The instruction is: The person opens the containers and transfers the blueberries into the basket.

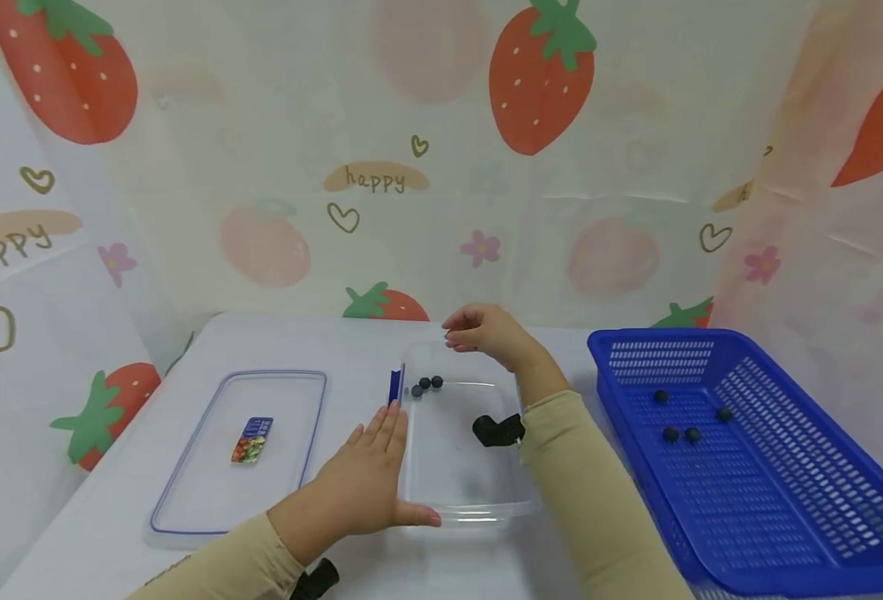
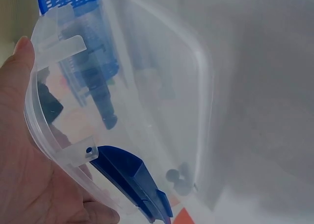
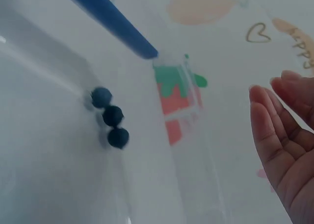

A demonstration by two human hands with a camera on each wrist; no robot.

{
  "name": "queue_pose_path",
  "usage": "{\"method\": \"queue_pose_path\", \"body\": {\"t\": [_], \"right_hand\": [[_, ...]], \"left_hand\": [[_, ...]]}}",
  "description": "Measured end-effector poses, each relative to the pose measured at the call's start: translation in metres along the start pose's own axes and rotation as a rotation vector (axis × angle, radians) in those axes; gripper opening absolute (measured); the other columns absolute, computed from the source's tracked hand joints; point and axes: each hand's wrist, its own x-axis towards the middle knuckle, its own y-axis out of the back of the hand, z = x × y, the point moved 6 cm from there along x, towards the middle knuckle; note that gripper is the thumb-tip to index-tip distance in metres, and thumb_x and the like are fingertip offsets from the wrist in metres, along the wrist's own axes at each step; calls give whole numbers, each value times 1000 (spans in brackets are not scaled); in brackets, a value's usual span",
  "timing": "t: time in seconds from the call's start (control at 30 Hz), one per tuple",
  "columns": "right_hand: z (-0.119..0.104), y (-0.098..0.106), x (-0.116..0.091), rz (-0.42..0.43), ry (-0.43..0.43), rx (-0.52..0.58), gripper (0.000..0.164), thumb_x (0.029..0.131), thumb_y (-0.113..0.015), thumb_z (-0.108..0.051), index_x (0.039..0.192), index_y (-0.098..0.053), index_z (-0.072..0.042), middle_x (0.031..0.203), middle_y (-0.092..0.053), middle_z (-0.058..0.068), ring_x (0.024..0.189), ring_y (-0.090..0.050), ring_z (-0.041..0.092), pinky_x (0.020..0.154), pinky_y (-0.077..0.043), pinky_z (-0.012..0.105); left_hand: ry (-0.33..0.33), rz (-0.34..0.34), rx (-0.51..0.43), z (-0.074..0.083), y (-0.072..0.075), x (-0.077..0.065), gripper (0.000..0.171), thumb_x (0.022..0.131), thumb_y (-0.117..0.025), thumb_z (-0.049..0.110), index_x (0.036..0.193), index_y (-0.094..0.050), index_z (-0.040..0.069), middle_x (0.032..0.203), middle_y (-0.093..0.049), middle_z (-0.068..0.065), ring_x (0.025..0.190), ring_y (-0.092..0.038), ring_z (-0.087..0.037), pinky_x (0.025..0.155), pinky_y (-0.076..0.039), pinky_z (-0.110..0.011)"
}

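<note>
A clear plastic storage box (image 1: 456,467) with a blue side latch (image 2: 132,177) stands in front of me. Three small dark round berries, like blueberries (image 3: 113,116), lie together in its far left corner. My left hand (image 1: 359,483) rests along the box's left side, fingers straight and thumb spread at the near rim. Beyond the box's far edge, my right hand (image 1: 490,337) is raised with loosely bent fingers. Nothing shows between those fingers in the right wrist view. Several more of the dark berries (image 1: 692,435) lie in the blue basket (image 1: 756,517) on the right.
A clear lid (image 1: 202,492) with a blue-edged rim lies left of the box, with a small printed label (image 1: 251,440) on it. Black wrist-camera mounts (image 1: 497,431) show at both wrists. A strawberry-patterned curtain (image 1: 426,242) hangs behind the white table (image 1: 224,342).
</note>
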Motion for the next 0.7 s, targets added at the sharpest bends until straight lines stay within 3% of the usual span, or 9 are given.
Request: {"method": "queue_pose_path", "body": {"t": [0.23, 0.5, 0.7], "right_hand": [[12, -27, 12, 25, -96, -4, 15, 84, -63, -3, 99, -63, -1, 104, -62, 16, 92, -62, 23, 80, -51, 28], [40, -52, 21, -71, -189, -161, 20, 84, -62, -3, 103, -63, 3, 87, -64, 9, 78, -61, 18, 76, -51, 29], [58, -58, 25, -125, -228, -264, 24, 81, -63, 1, 105, -64, 1, 87, -63, 6, 73, -58, 14, 71, -51, 25]], "left_hand": [[-20, 8, 7, 3, 0, 1, 125, 62, -45, 85, 144, -15, -5, 150, -9, -21, 138, -9, -34, 107, -20, -51], [-16, 10, 16, 2, 1, -1, 123, 64, -48, 82, 143, -16, -5, 150, -10, -22, 138, -10, -34, 106, -21, -51], [-26, 30, 22, 2, 1, -1, 123, 64, -47, 82, 143, -16, -7, 149, -11, -23, 137, -11, -35, 106, -22, -52]]}}
